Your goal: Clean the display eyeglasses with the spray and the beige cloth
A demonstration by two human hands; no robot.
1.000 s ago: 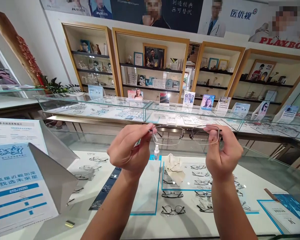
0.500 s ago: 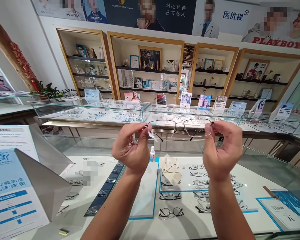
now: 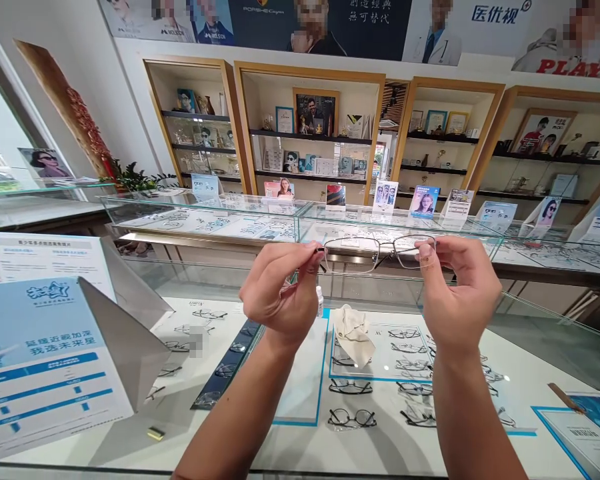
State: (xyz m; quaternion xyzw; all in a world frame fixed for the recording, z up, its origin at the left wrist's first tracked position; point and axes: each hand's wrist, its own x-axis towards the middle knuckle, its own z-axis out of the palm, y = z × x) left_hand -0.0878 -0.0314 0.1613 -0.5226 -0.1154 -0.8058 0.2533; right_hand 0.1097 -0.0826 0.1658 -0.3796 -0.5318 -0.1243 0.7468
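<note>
A pair of thin-rimmed glasses is held up level in front of me, above the glass counter. My left hand pinches the frame's left end between thumb and fingertips. On the other side my right hand grips the right end, its thumb over the right lens edge. Below the glasses, a crumpled beige cloth lies on the counter, with a small white bottle behind it, partly hidden by my left hand.
Several pairs of glasses lie on the white counter. Folded cardboard signs stand at the left. A brochure is at the right. Glass showcases and wall shelves stand beyond.
My view has turned slightly left, so the scene sits further right. The glasses have tilted, and my right thumb has moved from the frame's right end onto the right lens.
</note>
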